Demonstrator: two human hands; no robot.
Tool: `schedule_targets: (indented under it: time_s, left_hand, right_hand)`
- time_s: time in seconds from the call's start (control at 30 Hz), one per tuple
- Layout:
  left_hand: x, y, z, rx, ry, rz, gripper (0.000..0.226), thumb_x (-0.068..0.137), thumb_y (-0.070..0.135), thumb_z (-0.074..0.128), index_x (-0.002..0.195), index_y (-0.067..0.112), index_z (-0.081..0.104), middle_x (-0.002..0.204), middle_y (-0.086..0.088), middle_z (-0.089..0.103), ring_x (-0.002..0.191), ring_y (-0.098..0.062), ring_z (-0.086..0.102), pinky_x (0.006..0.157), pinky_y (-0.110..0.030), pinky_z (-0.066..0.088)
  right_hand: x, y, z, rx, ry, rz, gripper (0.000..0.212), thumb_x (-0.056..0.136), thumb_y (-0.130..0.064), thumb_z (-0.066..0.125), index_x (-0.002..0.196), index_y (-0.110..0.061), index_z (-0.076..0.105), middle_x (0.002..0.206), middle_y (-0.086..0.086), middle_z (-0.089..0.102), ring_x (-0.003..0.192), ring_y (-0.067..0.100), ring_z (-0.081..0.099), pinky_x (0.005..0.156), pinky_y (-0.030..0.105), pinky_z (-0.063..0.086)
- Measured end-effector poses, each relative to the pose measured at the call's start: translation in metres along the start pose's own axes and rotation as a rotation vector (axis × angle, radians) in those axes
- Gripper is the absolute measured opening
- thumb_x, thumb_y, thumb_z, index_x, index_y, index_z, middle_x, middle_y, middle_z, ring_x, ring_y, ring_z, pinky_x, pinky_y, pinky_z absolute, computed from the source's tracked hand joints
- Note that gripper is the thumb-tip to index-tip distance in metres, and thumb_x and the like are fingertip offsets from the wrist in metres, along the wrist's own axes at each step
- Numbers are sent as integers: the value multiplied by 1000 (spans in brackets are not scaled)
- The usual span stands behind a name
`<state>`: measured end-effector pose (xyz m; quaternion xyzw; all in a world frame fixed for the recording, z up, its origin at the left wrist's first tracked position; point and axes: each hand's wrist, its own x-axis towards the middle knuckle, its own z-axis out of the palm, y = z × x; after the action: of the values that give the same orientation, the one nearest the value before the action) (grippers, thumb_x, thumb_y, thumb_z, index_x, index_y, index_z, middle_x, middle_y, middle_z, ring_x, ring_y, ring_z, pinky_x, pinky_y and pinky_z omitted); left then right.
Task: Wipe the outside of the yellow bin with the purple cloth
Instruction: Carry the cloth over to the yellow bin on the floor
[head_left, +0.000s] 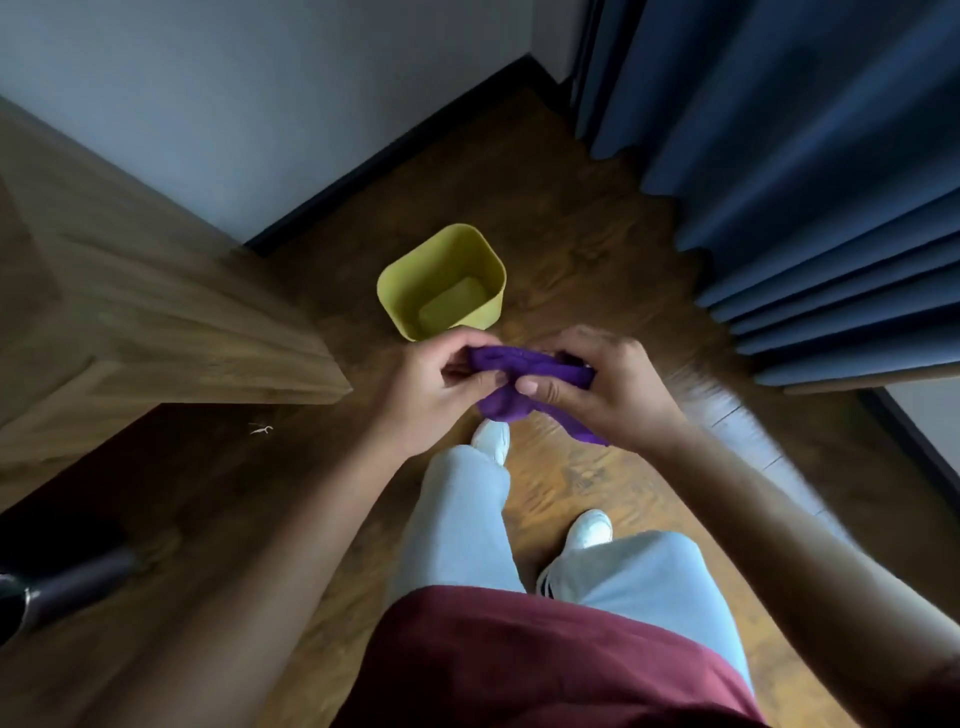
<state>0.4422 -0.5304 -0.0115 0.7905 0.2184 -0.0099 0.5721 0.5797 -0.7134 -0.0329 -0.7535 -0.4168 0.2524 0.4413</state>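
A small yellow bin (491, 293) stands upright and empty on the wooden floor, close to the wall corner. Just in front of it, above my feet, I hold a bunched purple cloth (524, 369) with both hands. My left hand (431, 395) pinches the cloth's left end. My right hand (608, 389) grips its right part, with a tail of cloth hanging below the palm. Neither hand touches the bin.
A wooden table top (130, 322) juts in from the left, its corner close to the bin. Blue curtains (805, 182) hang at the right. A dark chair leg (67, 582) is at the lower left. A small white scrap (260, 429) lies on the floor.
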Motion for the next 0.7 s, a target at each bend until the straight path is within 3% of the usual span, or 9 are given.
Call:
schedule_targets:
  time_s: [0.2,0.33,0.6,0.7]
  left_hand:
    - [37,-73,35,33,7,-8,27,90,5,76,112,18,68,101,11,74,95,2,72,77,-13,56]
    - [83,-140,48,124,-8,58,28,87,6,79,113,17,74,102,1,78,96,-10,75,83,-24,61]
    - [170,-256,77,256,-119,106,26,86,2,79,108,15,75,96,5,77,88,-3,74,79,-23,60]
    - [190,-283,87,301,-132,132,25,86,2,79,108,13,75,98,6,78,89,-8,74,80,-23,60]
  right_hand:
    - [18,98,31,-71,-51,-95,30,95,-37,71,116,-16,73,103,-2,72,88,10,67,74,32,56]
    - [32,176,62,-12,-67,-137,32,92,-32,77,119,-16,73,106,-4,71,94,12,68,81,36,56]
    - [59,316,126,-47,-45,-205,47,91,-35,76,134,-17,67,108,2,70,97,15,66,88,35,54]
    - [68,355,142,-35,-45,-251,47,92,-29,77,135,-14,65,116,-1,72,105,14,68,91,37,55]
